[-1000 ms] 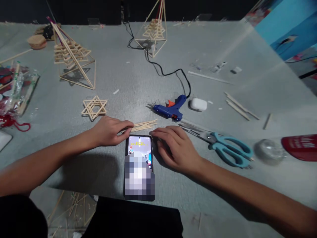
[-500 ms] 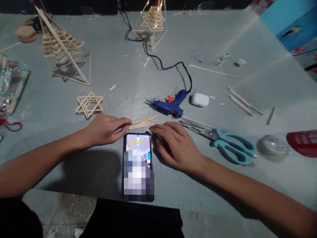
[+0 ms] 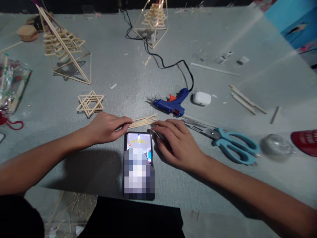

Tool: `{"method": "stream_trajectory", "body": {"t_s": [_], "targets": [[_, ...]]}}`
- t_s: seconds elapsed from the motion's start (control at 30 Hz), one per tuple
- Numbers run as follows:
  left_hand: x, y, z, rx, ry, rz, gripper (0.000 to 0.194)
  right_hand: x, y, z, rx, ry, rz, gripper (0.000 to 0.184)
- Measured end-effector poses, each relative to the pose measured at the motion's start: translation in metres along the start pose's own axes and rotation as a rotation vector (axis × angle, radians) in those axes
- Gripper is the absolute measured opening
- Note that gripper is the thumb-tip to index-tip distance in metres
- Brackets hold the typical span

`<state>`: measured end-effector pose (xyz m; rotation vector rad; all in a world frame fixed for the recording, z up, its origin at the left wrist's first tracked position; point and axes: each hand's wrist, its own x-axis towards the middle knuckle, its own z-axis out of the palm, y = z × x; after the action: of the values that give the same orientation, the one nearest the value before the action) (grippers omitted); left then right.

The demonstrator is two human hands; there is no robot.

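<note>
A small bundle of thin wooden sticks (image 3: 143, 121) lies on the table just beyond a phone (image 3: 140, 142). My left hand (image 3: 109, 127) pinches the bundle's left end between thumb and fingers. The right ends fan out slightly. My right hand (image 3: 177, 140) rests on the table at the phone's right, fingers loosely curved and apart, its fingertips close to the sticks' right end. Whether they touch the sticks I cannot tell. A six-pointed star frame of sticks (image 3: 83, 105) lies beyond my left hand.
A blue glue gun (image 3: 168, 107) with a black cord (image 3: 170, 67), a white case (image 3: 201, 98) and teal-handled scissors (image 3: 235, 145) lie to the right. Stick pyramids (image 3: 63, 43) stand at the back. Loose sticks (image 3: 245, 99) and a clear tape roll (image 3: 276, 145) are farther right.
The view has shifted slightly, so things appear a little farther right and higher. Both hands keep nearly the same pose, and the sticks' right ends look slightly more spread.
</note>
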<state>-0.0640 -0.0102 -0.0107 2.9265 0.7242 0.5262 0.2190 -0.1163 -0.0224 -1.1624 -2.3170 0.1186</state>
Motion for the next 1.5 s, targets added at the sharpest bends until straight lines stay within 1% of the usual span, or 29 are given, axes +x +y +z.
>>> {"method": "stream_trajectory", "body": {"t_s": [0.5, 0.57, 0.63, 0.73, 0.8, 0.83, 0.9, 1.0, 1.07, 1.23, 1.33, 1.5], "targets": [[0.000, 0.001, -0.001, 0.021, 0.005, 0.008, 0.024, 0.000, 0.000, 0.000, -0.005, -0.015, 0.013, 0.034], [0.000, 0.002, -0.001, 0.019, 0.006, 0.009, 0.024, 0.000, 0.001, -0.002, 0.008, 0.010, -0.008, 0.033], [0.000, 0.002, -0.001, 0.015, 0.004, 0.009, 0.024, -0.002, 0.002, -0.006, 0.060, 0.051, -0.105, 0.031], [0.000, 0.001, -0.001, 0.007, 0.004, 0.011, 0.024, -0.004, 0.001, -0.013, 0.163, 0.090, -0.403, 0.025], [0.000, 0.001, -0.001, 0.006, 0.005, 0.009, 0.024, -0.004, -0.002, -0.015, 0.188, 0.081, -0.579, 0.022], [0.000, 0.001, -0.001, 0.007, 0.003, 0.006, 0.024, -0.004, -0.003, -0.016, 0.187, 0.068, -0.632, 0.021], [0.000, 0.001, -0.001, 0.007, 0.000, -0.001, 0.024, -0.003, -0.005, -0.016, 0.177, 0.024, -0.683, 0.023], [0.000, 0.001, -0.001, 0.006, 0.007, 0.000, 0.024, -0.002, -0.007, -0.015, 0.168, -0.054, -0.702, 0.030], [0.000, 0.002, -0.001, 0.008, 0.015, 0.006, 0.024, -0.003, -0.006, -0.016, 0.166, -0.076, -0.702, 0.034], [0.001, 0.002, -0.002, 0.018, 0.014, 0.001, 0.024, -0.004, -0.004, -0.017, 0.177, -0.030, -0.658, 0.034], [0.001, 0.002, -0.002, 0.018, 0.008, 0.002, 0.024, -0.005, -0.003, -0.016, 0.179, -0.031, -0.621, 0.031], [0.000, 0.002, -0.001, 0.020, -0.004, -0.007, 0.025, -0.006, -0.002, -0.015, 0.174, -0.048, -0.606, 0.033]]}}
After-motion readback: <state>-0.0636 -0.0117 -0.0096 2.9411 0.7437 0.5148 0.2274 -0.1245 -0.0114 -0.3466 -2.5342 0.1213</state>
